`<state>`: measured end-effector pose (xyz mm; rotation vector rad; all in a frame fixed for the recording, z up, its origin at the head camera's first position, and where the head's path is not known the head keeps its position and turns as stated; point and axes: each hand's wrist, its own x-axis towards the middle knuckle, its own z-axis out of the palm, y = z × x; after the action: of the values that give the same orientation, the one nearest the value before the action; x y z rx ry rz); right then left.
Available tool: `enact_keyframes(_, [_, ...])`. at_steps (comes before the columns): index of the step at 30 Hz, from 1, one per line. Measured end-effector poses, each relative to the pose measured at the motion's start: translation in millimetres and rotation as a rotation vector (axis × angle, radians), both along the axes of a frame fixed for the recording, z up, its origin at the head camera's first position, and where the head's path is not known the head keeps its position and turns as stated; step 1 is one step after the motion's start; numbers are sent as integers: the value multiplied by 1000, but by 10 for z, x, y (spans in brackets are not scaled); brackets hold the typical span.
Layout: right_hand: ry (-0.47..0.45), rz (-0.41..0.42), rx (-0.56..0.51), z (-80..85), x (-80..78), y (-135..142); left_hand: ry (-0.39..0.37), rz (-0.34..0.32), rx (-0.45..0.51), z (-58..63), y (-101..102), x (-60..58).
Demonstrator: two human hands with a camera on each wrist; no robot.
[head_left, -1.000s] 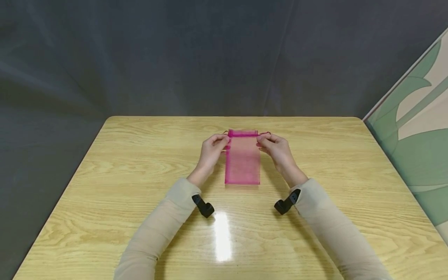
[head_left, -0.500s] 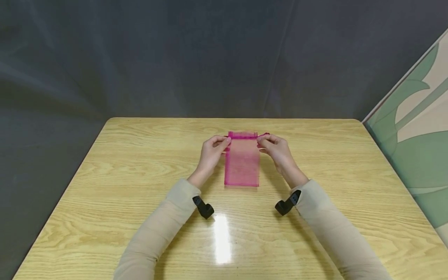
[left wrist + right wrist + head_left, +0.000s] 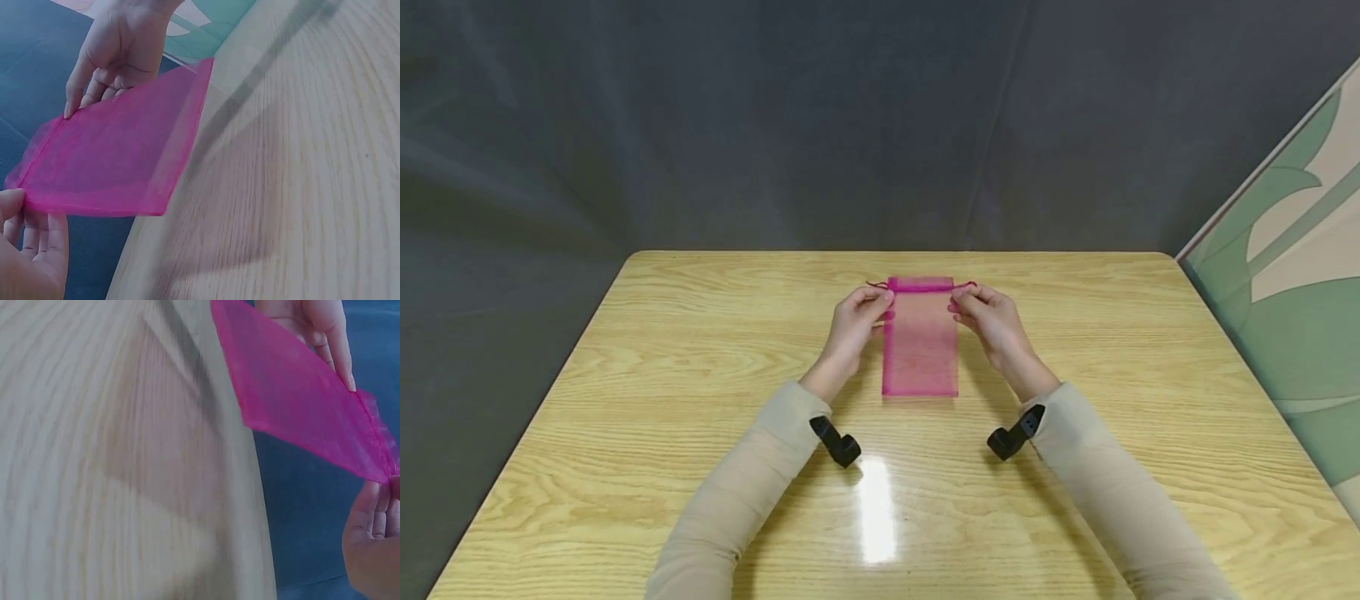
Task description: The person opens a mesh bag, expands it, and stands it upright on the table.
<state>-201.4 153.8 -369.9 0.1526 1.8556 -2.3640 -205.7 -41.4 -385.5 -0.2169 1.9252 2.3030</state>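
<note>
A sheer magenta drawstring pouch (image 3: 921, 346) is stretched flat between both hands, its drawstring band toward the far side. At the pouch's upper left edge my left hand (image 3: 852, 325) pinches it between thumb and fingers. My right hand (image 3: 996, 325) pinches the opposite edge at the same height. Short loops of cord stick out past both hands. In the left wrist view the pouch (image 3: 119, 150) is held up off the wood and casts a pinkish shadow on it. From the right wrist, the pouch (image 3: 300, 394) looks thin and see-through, with a gathered top.
Below the hands lies a light wood table (image 3: 625, 400) with a bright glare spot near the front. A dark curtain (image 3: 880, 125) rises behind its far edge, and a green and cream patterned panel (image 3: 1292, 292) stands at the right.
The pouch's top band tips and flattens slightly, and the cord at the left sticks out further. Both hands keep their pinch and stay nearly in place.
</note>
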Motion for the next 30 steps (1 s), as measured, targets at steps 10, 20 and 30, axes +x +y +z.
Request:
enact_keyframes(10, [8,27,109,-32,2,13,21,-32,-40,-18,2,21])
enact_keyframes(20, [43,-8,59,-28,18,-15,-4,-35,-41,5,6,29])
enact_keyframes(30, [46,5,7,-62,28,1,3,-98,-55,-13,-25,48])
